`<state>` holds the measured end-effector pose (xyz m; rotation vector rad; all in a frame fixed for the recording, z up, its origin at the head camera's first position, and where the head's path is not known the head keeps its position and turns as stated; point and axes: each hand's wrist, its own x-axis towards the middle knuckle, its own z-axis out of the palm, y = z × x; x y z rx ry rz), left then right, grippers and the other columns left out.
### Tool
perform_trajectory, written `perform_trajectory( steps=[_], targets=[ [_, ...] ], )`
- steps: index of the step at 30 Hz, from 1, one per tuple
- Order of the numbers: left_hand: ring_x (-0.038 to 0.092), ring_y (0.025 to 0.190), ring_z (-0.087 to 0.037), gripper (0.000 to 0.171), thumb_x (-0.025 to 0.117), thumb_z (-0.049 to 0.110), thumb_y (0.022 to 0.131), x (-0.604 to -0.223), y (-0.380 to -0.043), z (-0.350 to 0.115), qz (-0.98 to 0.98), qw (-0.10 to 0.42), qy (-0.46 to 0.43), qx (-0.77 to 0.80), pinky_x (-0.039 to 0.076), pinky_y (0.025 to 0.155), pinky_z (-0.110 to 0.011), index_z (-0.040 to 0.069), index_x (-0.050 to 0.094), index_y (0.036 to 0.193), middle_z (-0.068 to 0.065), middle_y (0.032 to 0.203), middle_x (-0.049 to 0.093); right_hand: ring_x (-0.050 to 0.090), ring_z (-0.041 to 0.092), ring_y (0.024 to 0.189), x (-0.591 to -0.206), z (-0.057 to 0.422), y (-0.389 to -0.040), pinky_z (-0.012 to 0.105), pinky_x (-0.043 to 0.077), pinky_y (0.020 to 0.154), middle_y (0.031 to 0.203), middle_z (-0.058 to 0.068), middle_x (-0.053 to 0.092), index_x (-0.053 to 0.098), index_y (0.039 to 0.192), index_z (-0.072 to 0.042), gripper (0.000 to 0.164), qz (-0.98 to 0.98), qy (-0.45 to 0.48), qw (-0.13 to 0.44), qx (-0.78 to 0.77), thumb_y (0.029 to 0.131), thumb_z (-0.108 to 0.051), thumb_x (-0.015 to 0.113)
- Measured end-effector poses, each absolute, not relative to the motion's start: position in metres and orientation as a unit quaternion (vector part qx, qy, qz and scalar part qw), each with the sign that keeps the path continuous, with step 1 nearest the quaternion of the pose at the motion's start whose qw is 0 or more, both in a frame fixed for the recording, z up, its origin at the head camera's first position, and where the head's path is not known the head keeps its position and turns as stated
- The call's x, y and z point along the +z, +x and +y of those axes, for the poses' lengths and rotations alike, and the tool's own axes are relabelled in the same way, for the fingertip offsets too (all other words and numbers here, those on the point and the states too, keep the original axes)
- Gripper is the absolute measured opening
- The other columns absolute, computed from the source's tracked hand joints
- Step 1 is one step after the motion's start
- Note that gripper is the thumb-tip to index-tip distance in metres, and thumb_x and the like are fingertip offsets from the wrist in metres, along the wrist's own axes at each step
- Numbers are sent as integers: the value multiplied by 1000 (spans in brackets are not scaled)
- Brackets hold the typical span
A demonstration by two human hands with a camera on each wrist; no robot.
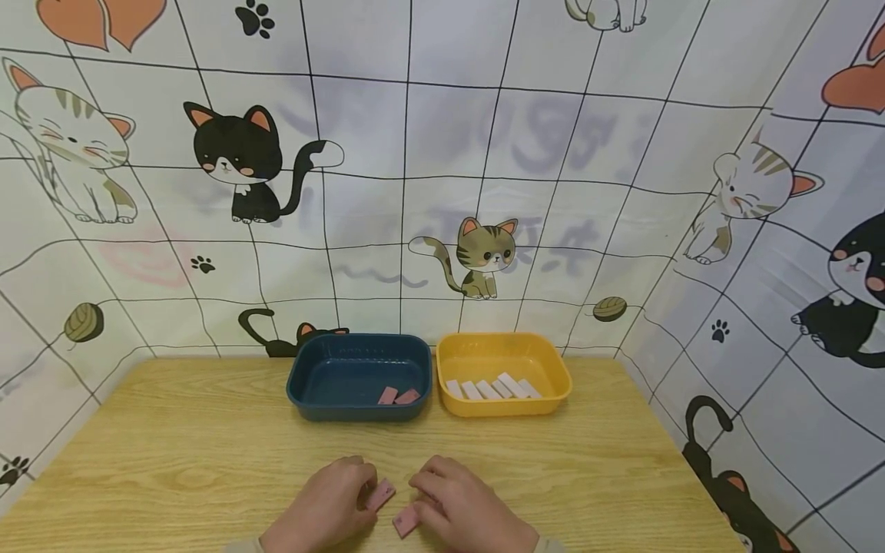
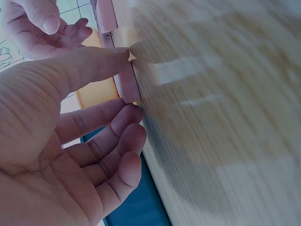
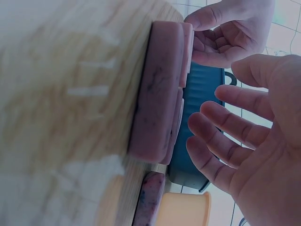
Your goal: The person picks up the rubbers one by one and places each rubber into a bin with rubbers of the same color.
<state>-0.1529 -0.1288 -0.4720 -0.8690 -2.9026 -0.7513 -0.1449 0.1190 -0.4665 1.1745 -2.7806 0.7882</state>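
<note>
My left hand [image 1: 335,495] is low on the wooden table, thumb and index finger pinching the ends of a small pink rectangular block [image 1: 379,495] with faint dark marks; its other fingers are loosely bent in the left wrist view. Opposite it, my right hand [image 1: 466,503] hovers beside a second pink block [image 1: 406,521]. The right wrist view shows its fingers [image 3: 225,125] relaxed and apart from a pink block [image 3: 157,94] close to the camera. More pink pieces, including a dark-speckled block [image 3: 149,197], lie around that one, partly hidden in the head view.
Behind the hands stands a blue tray [image 1: 359,413] with two pink blocks [image 1: 397,396] inside. Right beside it, a yellow tray [image 1: 505,407] holds several white blocks [image 1: 491,389]. A cat-patterned curtain [image 1: 373,153] encloses the table [image 1: 173,445] at the back and sides.
</note>
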Motion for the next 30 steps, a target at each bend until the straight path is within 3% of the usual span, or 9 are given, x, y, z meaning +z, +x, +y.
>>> perform_trajectory(
  steps=[6,18,30],
  targets=[
    [37,60,-3,29,78,26,92,-470,-153,-128,-927,3,-279,-249,35,55,-23,20,60,70,12,67,41,55,-1,95,-466,118,-144,22,53,83,109,-7,63,74,116,-15,20,-890,383,18,246,105,-26,60],
    [35,60,-3,32,77,24,93,-467,-152,-127,-927,23,-280,-249,34,56,-22,21,55,69,12,68,38,57,0,97,-466,116,-143,21,54,83,110,-6,65,74,117,-14,21,-891,386,30,238,103,-22,61],
    [40,64,-2,24,75,28,95,-457,-152,-123,-929,28,-260,-261,39,59,-23,19,65,76,10,71,46,58,1,94,-465,114,-146,21,54,84,107,-6,64,75,113,-13,18,-888,380,73,247,102,-17,61]
  ],
)
